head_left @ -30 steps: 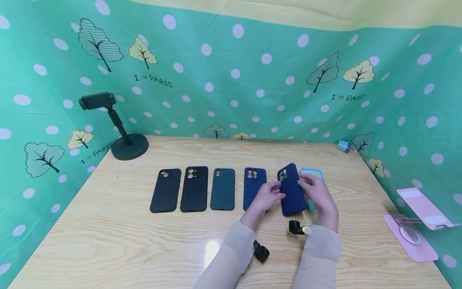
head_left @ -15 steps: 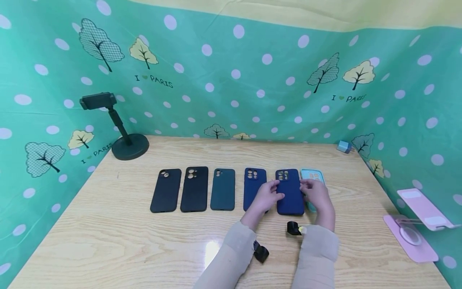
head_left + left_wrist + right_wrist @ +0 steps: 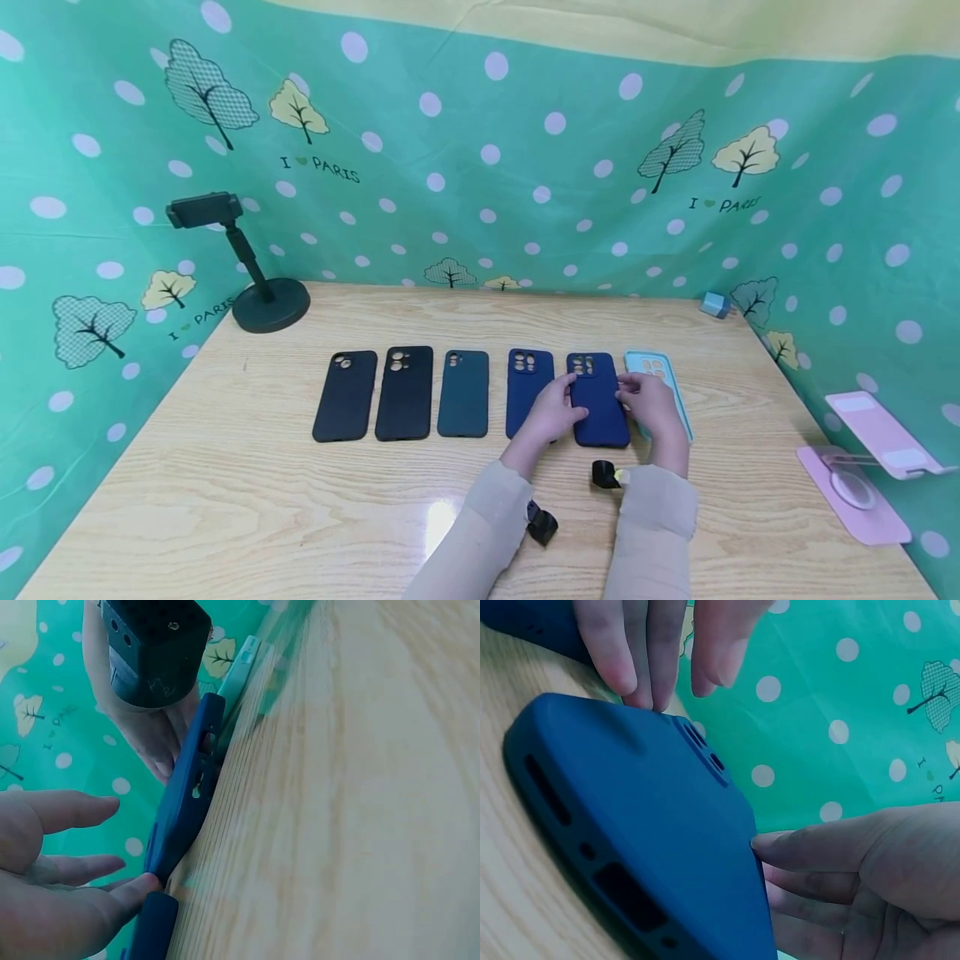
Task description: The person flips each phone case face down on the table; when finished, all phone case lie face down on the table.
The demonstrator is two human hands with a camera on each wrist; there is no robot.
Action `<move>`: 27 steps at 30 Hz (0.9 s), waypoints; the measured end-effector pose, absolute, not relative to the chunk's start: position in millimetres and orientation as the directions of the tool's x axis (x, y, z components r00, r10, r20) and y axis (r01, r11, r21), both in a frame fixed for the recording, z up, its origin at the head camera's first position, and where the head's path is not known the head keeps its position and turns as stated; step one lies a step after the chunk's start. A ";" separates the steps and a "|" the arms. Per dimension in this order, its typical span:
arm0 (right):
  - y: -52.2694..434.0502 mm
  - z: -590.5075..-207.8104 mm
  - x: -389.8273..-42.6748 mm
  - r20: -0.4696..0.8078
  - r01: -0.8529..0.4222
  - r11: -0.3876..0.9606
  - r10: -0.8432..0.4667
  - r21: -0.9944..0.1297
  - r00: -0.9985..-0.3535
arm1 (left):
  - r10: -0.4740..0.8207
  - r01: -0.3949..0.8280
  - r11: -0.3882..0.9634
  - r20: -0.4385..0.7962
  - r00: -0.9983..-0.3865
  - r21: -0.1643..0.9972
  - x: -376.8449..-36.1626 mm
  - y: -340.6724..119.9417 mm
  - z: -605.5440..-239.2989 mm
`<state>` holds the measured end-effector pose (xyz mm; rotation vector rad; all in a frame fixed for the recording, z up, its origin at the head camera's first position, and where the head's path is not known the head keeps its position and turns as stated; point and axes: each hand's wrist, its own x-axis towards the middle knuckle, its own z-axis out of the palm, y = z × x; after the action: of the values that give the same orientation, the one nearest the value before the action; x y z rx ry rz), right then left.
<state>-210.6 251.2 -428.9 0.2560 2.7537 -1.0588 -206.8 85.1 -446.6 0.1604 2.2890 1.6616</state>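
A navy phone case (image 3: 602,415) lies flat on the wooden table, back side up, its camera cutouts at the far end. My left hand (image 3: 553,410) reaches its left edge with extended fingers, between it and a second navy phone case (image 3: 528,385). At the opposite edge is my right hand (image 3: 649,406); in the right wrist view its thumb touches the rim of the navy case (image 3: 652,810), the other fingers extended beside it. Partly covered by the right hand is a light-blue phone case (image 3: 651,362). In the left wrist view the navy case (image 3: 180,802) stands close to its neighbour.
Further left in the same row lie a dark green phone case (image 3: 462,396) and two black phone cases (image 3: 405,396). A black phone stand (image 3: 272,307) is at the back left, a small blue block (image 3: 715,304) at the back right, a pink folding stand (image 3: 851,492) at the right edge.
Tilted and held by the right hand at first, the navy case was lowered flat onto the table, then slid slightly left as the right hand moved left. The left hand stayed nearly still.
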 end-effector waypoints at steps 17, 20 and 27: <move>248.3 -428.6 -211.8 -0.239 0.221 0.686 0.071 -0.693 -0.968 | 0.276 -0.022 0.424 -0.152 -0.949 0.905 -208.3 81.1 -446.7; 247.2 -429.5 -212.3 -0.239 0.220 0.680 0.067 -0.700 -0.969 | 0.274 -0.025 0.424 -0.155 -0.949 0.905 -208.1 80.0 -446.6; 245.0 -432.6 -214.7 -0.234 0.208 0.668 0.051 -0.715 -0.971 | 0.265 -0.024 0.437 -0.155 -0.952 0.899 -208.1 79.4 -446.0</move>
<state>-214.7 245.0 -432.6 0.2112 2.6882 -1.1878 -208.1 79.4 -446.0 0.2084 2.4199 1.5200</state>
